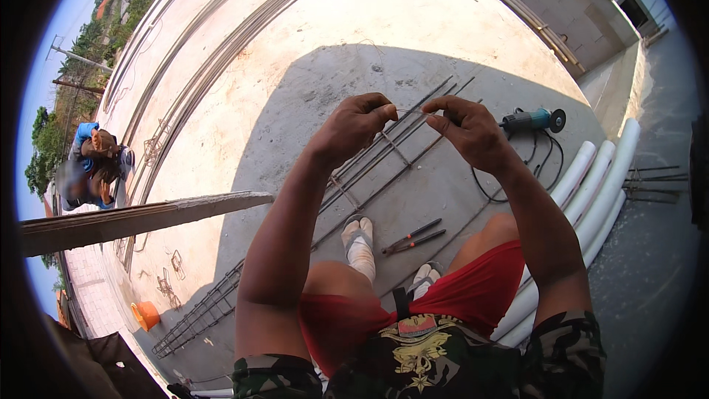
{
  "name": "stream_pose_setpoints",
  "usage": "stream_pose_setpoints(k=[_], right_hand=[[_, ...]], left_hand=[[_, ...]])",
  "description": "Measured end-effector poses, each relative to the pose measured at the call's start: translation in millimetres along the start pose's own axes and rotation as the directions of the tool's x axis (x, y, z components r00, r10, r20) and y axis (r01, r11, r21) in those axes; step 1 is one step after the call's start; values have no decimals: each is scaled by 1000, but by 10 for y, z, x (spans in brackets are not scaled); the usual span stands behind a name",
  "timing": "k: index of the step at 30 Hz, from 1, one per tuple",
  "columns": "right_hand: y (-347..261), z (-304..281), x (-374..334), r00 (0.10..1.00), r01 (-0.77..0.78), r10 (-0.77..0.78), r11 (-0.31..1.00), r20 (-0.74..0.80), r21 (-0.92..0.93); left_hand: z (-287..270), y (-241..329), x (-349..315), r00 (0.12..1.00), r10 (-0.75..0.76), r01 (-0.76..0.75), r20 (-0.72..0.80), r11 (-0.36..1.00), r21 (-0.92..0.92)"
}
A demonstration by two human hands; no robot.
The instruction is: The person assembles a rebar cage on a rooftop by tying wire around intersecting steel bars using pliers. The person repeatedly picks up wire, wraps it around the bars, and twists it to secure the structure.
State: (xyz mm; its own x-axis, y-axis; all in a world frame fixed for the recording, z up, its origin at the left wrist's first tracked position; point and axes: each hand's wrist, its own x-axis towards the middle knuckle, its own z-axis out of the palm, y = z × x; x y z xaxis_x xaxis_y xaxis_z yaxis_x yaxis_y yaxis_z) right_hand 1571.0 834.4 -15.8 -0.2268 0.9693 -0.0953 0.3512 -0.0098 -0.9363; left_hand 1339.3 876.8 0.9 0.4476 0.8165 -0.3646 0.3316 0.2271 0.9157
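Note:
A thin piece of wire (410, 111) is stretched between my two raised hands. My left hand (356, 129) pinches one end between thumb and fingers, and my right hand (473, 131) pinches the other. Below them a long rebar cage (396, 149), tied with square stirrups, runs from upper right to lower left. Near my feet, a pair of pincers (413, 240) with long dark handles rests on the concrete. To the right of my right hand lies an angle grinder (533, 120) with a teal body and dark disc.
White pipes (580, 185) lie at the right beside rebar ends (656, 177). A timber beam (148, 222) juts in from the left. Bent stirrups (168, 288) and an orange bucket (146, 315) are at lower left. Another person (96, 162) crouches near long bars (221, 66).

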Motion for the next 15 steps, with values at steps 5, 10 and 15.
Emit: stream_pose_setpoints(k=[5, 10, 15], right_hand=[[557, 173, -36, 988, -60, 80, 987, 132, -148], [1271, 693, -67, 988, -15, 97, 839, 123, -543], [1910, 1061, -46, 953, -303, 228, 751, -200, -586]], left_hand=[[-84, -718, 415, 914, -174, 122, 368, 980, 160], [181, -1832, 901, 919, -175, 47, 354, 939, 341], [306, -2249, 1235, 989, -117, 84, 87, 946, 314]])
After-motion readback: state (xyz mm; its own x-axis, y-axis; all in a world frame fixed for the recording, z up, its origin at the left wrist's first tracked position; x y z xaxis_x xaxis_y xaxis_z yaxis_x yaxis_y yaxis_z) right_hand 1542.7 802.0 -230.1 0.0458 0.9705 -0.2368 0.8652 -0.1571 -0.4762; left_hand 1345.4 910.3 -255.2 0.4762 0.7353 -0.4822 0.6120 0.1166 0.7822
